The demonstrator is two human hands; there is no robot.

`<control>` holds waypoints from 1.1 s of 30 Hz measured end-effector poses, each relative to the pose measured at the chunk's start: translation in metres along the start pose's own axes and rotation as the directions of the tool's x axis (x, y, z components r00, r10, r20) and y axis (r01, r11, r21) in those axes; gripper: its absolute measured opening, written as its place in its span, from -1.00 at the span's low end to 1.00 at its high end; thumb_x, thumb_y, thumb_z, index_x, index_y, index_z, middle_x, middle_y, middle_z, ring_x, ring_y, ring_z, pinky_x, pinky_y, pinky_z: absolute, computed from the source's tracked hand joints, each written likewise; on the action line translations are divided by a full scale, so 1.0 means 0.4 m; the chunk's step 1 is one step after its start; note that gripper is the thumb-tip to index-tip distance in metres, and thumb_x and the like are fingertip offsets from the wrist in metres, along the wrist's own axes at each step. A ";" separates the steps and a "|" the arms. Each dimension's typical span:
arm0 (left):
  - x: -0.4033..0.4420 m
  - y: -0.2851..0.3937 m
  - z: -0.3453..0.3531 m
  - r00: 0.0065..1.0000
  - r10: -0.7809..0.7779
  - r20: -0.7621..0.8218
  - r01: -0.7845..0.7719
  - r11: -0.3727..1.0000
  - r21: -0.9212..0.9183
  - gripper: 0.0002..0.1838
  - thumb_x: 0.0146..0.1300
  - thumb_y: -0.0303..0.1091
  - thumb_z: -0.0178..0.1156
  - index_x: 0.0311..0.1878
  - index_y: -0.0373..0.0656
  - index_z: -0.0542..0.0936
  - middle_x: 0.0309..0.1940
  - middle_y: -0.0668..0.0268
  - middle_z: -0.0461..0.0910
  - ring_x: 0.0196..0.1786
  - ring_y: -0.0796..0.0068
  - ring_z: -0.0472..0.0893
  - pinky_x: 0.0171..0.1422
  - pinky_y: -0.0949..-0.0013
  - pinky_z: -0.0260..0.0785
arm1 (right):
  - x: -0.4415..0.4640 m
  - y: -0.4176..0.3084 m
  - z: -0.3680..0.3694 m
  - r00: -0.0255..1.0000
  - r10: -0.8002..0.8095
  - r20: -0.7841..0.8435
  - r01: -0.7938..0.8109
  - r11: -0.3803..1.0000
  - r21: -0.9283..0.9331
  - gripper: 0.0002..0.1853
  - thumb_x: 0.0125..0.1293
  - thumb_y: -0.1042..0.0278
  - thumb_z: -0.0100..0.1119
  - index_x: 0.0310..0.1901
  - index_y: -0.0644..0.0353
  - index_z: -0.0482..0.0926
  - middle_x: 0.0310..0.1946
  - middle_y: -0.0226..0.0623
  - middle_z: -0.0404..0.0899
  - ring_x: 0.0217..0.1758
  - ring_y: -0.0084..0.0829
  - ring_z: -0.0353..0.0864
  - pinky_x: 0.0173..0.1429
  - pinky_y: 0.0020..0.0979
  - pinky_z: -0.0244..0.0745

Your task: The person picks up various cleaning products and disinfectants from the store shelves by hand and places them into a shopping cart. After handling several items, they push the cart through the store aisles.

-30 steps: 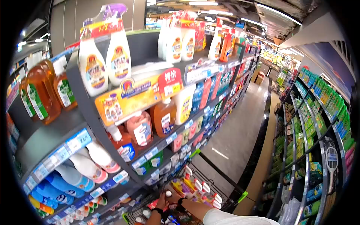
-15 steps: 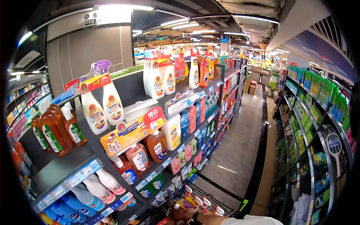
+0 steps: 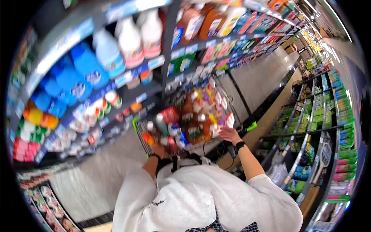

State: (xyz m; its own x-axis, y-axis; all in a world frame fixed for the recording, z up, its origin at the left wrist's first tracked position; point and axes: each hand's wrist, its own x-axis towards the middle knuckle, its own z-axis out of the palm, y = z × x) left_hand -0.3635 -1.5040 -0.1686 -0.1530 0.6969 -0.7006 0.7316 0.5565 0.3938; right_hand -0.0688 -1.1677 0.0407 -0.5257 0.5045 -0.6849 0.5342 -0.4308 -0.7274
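Note:
A shopping cart full of bottles stands right in front of my body. My right hand is at the cart's near right side, its fingers apart, next to a white bottle and brown bottles. At the near left corner of the cart, my left hand is beside several bottles, blurred and partly hidden, so its fingers cannot be made out. Spray bottles with white and red heads lie toward the far side of the cart. A red pack rests among the bottles on the left.
A long shelf of cleaning bottles runs along the left, close to the cart. On the right stands another shelf with green packs and a racket-shaped item. The grey floor aisle stretches away between them.
The view has tilted down, so the cart and my torso now show. My hands, earlier close together over the bottles, are now apart, the right one at the cart's right side.

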 end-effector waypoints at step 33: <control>-0.215 -0.052 0.268 0.839 -0.542 0.049 0.544 0.836 -0.078 -0.54 0.27 -0.05 0.07 0.13 -0.09 0.55 0.16 0.11 0.50 0.17 0.17 0.53 0.12 0.05 0.44 | 0.001 0.268 -0.465 0.784 -0.564 -0.259 0.401 0.778 -0.483 -0.56 0.13 0.58 0.03 0.10 0.41 0.46 0.00 -0.13 0.56 0.11 -0.29 0.51 0.24 -0.36 0.33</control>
State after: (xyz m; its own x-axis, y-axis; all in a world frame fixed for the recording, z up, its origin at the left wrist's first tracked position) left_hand -0.2945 -1.6242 -0.1804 -0.4921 0.2614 -0.8303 0.4763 0.8793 -0.0055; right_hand 0.1114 -1.0747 -0.0297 -0.5423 0.8322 -0.1154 0.5251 0.2286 -0.8198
